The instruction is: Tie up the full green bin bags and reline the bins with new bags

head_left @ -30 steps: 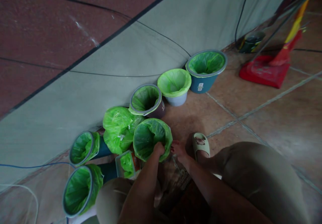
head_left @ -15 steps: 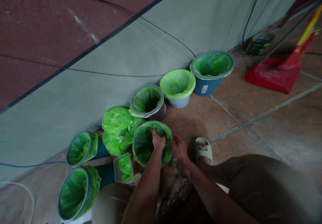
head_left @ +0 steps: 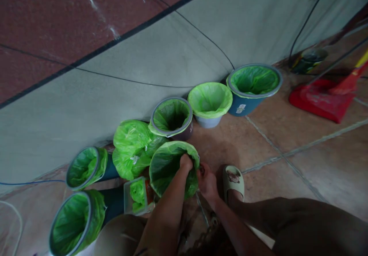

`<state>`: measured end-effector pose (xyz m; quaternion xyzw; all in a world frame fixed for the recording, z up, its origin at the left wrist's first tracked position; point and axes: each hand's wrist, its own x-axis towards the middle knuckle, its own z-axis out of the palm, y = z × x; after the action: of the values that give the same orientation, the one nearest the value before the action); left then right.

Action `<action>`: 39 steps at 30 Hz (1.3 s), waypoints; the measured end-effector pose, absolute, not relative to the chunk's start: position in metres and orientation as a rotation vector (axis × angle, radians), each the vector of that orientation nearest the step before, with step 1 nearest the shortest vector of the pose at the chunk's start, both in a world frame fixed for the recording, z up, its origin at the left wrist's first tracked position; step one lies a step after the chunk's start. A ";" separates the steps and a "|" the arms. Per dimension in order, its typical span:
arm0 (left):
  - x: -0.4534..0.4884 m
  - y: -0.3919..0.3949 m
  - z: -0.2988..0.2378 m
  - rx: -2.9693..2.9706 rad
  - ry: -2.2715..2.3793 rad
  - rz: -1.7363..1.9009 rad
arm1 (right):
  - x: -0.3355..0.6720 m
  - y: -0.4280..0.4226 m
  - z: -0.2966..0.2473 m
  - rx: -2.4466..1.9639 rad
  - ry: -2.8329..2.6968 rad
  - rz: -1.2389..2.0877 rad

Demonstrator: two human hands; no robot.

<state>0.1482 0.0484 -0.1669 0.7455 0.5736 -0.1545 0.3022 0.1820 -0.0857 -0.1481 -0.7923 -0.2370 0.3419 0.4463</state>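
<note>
A small bin lined with a green bag [head_left: 166,166] stands on the tiled floor right in front of me. My left hand [head_left: 186,162] is closed on the bag's edge at the near right of the rim, knuckles up. My right hand [head_left: 207,181] sits just outside the same rim, fingers curled and pinching the bag's overhang. A knotted, filled green bag [head_left: 130,148] lies beside the bin on the left.
Several more green-lined bins line the grey wall: one [head_left: 171,117], a pale one [head_left: 209,102], a blue one [head_left: 253,85], and two on their sides [head_left: 86,166] [head_left: 73,221]. A small clear box of green bags [head_left: 136,195] lies nearby. A red dustpan [head_left: 320,99] is far right. My sandalled foot [head_left: 233,179] rests by the bin.
Both hands have shifted along the near right rim of the front bin, staying closed on the green bag. My view has swung slightly left and down.
</note>
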 end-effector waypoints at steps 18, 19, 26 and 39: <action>0.098 0.106 -0.112 2.559 1.229 -0.008 | 0.217 -0.007 -0.125 -2.082 -1.410 0.492; 0.098 0.109 -0.115 2.562 1.226 -0.045 | 0.216 0.003 -0.128 -2.087 -1.484 0.523; 0.090 0.125 -0.123 2.511 1.193 -0.188 | 0.215 0.017 -0.156 -2.290 -1.407 0.788; 0.070 0.091 -0.094 2.509 1.473 0.057 | 0.156 -0.087 -0.173 -2.233 -0.428 0.717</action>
<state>0.0702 0.0910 -0.0945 0.8564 0.5028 0.0194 0.1156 0.1557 -0.0872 -0.1726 -0.8702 -0.1669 0.2794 0.3700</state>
